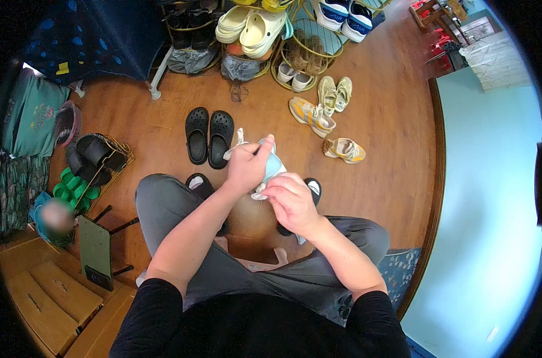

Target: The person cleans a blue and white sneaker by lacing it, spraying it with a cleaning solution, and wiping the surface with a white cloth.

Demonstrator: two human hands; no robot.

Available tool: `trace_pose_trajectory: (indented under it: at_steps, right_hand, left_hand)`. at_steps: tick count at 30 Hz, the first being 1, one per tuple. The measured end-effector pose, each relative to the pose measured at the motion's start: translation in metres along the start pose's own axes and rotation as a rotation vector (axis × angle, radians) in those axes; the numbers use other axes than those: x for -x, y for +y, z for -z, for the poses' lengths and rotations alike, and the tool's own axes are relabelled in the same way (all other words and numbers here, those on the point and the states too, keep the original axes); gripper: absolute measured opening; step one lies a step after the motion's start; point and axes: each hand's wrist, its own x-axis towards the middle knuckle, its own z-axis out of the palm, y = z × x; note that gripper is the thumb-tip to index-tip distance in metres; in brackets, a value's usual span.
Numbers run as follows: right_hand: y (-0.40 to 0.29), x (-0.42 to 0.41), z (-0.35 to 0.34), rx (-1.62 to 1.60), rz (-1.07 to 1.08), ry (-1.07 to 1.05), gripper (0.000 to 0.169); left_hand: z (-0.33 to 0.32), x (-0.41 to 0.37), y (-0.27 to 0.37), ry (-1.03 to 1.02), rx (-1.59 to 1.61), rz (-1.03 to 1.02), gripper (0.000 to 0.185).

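Observation:
My left hand [248, 165] is closed around a small light-blue and white shoe [273, 166], its thumb pointing up along it. White lace or cloth ends stick out at both sides of that hand. At the shoe's lower end, the fingers of my right hand [293, 201] pinch a white piece [260, 192], perhaps a lace. Both hands are above the floor between my knees. A pair of black clogs [208, 138] stands on the floor just beyond my left hand.
Yellow-and-grey sneakers [311, 117] and pale green sneakers [334, 95] lie ahead on the right. Wire shoe racks [313, 44] hold several pairs at the top. Green clogs [76, 190], a low stool [96, 250] and a wooden cabinet [51, 300] are on the left; a blue wall [481, 188] is on the right.

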Motion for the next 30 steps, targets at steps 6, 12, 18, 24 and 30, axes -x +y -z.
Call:
trace_pose_trajectory:
  at_steps: [6, 12, 18, 24, 30]
  right_hand:
    - [0.038, -0.003, 0.008, -0.083, -0.452, 0.204, 0.015]
    - [0.012, -0.009, 0.008, -0.09, -0.157, 0.118, 0.012]
    - [0.011, -0.008, 0.008, -0.108, -0.389, 0.244, 0.014]
    - [0.032, -0.01, 0.01, -0.208, -0.494, 0.269, 0.011]
    - [0.001, -0.015, 0.017, -0.047, -0.163, 0.222, 0.021]
  left_hand:
    - [0.008, 0.002, 0.007, -0.111, 0.175, -0.007, 0.05]
    - [0.006, 0.003, 0.01, -0.124, 0.232, -0.057, 0.048]
    - [0.019, 0.002, 0.006, -0.092, 0.222, -0.142, 0.049]
    - [0.026, 0.004, 0.0, -0.197, 0.264, -0.137, 0.047]
    - [0.018, 0.006, 0.01, -0.234, 0.331, -0.153, 0.043]
